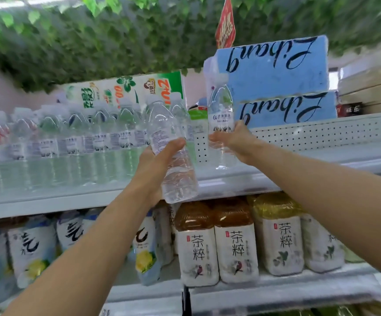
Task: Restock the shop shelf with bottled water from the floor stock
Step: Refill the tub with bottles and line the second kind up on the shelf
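My left hand (155, 165) grips a clear water bottle (173, 156), tilted, in front of the white shelf's front edge (48, 201). My right hand (237, 142) holds a second water bottle (221, 119) upright over the shelf board, to the right of the stocked row. A row of several water bottles (71, 137) stands on the shelf from the left edge to the middle. The base of the right bottle is close to the board; contact cannot be told.
Blue tissue packs (276, 71) lie on the perforated upper shelf (321, 131) at right. Tea bottles (237, 245) and lemon drink bottles (32, 249) fill the shelf below. Green leaves (93, 37) hang overhead. A red sign (226, 23) hangs above the packs.
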Demonstrator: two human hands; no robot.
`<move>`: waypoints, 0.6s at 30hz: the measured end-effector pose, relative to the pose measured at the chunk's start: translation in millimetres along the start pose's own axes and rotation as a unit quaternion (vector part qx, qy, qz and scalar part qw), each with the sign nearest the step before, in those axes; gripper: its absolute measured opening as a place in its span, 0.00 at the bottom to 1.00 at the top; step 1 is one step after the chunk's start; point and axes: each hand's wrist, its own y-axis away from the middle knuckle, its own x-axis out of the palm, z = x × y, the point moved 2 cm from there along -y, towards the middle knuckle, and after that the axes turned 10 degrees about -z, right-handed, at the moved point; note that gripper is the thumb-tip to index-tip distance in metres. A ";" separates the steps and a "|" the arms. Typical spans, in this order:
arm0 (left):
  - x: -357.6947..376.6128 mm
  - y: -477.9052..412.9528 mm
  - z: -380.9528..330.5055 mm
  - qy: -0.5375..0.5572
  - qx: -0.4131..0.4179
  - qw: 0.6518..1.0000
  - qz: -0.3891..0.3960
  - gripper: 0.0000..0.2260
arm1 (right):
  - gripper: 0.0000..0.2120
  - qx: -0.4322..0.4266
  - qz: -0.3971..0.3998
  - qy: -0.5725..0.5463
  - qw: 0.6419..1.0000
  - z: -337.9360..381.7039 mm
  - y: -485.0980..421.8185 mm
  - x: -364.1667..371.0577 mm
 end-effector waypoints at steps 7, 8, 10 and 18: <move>4.4 -26.6 4.5 0.020 -0.009 0.999 0.044 0.29 | 0.53 0.015 0.021 0.083 0.996 1.6 4.7 15.4; 4.7 -29.1 7.1 0.024 -0.011 0.999 0.047 0.23 | 0.48 0.015 0.021 0.112 0.993 4.3 9.0 13.1; 5.0 -32.1 10.9 0.034 -0.018 0.998 0.057 0.15 | 0.36 0.015 0.022 0.151 0.988 3.2 13.7 5.9; 6.7 -40.6 17.1 0.028 -0.016 0.998 0.060 0.17 | 0.18 0.021 0.024 0.209 0.977 -6.2 -8.9 13.8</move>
